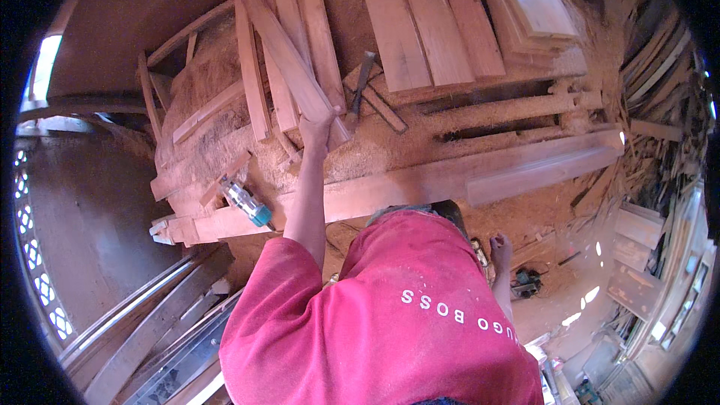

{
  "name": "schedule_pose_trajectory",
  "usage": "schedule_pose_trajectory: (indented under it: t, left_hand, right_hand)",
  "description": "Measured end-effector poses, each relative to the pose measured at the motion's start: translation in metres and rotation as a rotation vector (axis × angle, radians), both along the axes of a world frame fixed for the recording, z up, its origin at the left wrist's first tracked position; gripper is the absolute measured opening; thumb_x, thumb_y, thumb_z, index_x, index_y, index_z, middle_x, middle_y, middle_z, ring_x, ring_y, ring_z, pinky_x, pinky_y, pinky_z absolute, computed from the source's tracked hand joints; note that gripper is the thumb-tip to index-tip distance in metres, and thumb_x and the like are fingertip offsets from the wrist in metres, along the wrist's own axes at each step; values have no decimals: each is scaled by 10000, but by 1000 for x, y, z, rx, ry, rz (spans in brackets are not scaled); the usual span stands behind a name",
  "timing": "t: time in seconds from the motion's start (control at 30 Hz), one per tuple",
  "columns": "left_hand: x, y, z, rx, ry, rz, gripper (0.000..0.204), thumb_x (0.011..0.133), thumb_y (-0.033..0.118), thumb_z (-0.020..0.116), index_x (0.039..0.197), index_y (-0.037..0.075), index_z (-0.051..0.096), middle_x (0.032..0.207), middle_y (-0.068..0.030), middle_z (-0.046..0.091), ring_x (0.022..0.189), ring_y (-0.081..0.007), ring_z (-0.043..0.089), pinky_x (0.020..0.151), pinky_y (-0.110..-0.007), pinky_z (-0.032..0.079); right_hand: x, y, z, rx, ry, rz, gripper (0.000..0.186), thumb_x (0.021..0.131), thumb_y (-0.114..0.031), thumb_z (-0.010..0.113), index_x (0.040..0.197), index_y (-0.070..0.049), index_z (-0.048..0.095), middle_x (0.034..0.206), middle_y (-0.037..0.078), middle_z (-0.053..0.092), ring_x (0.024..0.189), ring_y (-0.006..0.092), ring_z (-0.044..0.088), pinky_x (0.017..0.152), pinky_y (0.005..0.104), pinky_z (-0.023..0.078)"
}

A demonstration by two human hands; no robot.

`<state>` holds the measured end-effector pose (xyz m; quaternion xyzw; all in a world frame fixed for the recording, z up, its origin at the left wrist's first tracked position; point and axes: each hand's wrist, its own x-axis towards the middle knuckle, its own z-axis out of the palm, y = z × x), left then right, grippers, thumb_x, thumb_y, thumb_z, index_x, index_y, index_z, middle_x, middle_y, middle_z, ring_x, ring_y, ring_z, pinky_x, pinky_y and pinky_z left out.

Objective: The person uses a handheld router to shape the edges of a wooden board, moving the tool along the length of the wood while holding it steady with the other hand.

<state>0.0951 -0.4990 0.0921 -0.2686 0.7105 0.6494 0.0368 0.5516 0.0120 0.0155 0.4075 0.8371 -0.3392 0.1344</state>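
Observation:
My left hand [316, 129] is closed around the near end of a wooden strip [289, 56]. The strip slants across several other strips, such as one narrow piece [253, 67] on its left and another [319, 30] on its right, all on the sawdust-covered workbench [360, 154]. My right hand [501, 246] hangs low beside my body, away from the bench, its fingers loosely bent and slightly apart with nothing visible in them. Just right of my left hand lies a hammer-like tool [364, 79]. A teal and silver power tool [247, 204] rests on the bench's near left part.
Wide planks [427, 22] lie side by side at the far middle, with a stack of boards [529, 0] to their right. A long beam [390, 187] runs along the bench's near edge. Timber offcuts [652, 75] heap up at right; long boards [161, 315] lean at lower left.

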Motion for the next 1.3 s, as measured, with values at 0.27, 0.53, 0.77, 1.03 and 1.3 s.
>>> schedule_pose_trajectory:
  t: [0.27,0.53,0.77,1.03,1.3]
  left_hand:
    - [102,15,30,-287,81,-85,758,672,241,916,1260,-36,527,1148,-153,656,1017,-235,650,883,-371,535]
    - [160,24,92,-224,62,-505,861,610,318,917,1276,-46,510,1126,-190,666,1041,-265,657,915,-400,527]
    - [158,62,122,-34,144,-892,875,622,287,933,1313,-46,512,1137,-177,671,1082,-222,640,942,-390,521]
    - [150,104,162,-870,330,-1063,590,758,256,847,1258,79,587,1155,-173,697,1070,-392,665,884,-464,544]
    - [177,97,177,-798,691,-1062,930,673,324,895,1448,71,448,1425,-167,529,1362,-377,450,1109,-504,352]
  right_hand:
    - [-5,-6,12,-70,220,-33,288,955,-176,679,1153,32,655,948,121,699,794,187,648,715,314,520]
    - [-184,-62,126,-61,607,-93,312,973,-211,666,1178,24,684,1090,124,727,1022,192,668,905,332,515]
    - [-302,-114,231,-610,817,-11,576,998,-344,648,1419,17,494,1236,113,673,1101,171,639,922,312,516]
    - [-302,-115,257,-1016,962,-428,712,937,-568,640,1390,-42,483,1325,129,575,1212,234,570,987,433,490]
    - [-274,-95,232,-1565,1141,-837,689,914,-730,510,1255,-132,543,1016,112,632,1038,302,645,881,635,534]
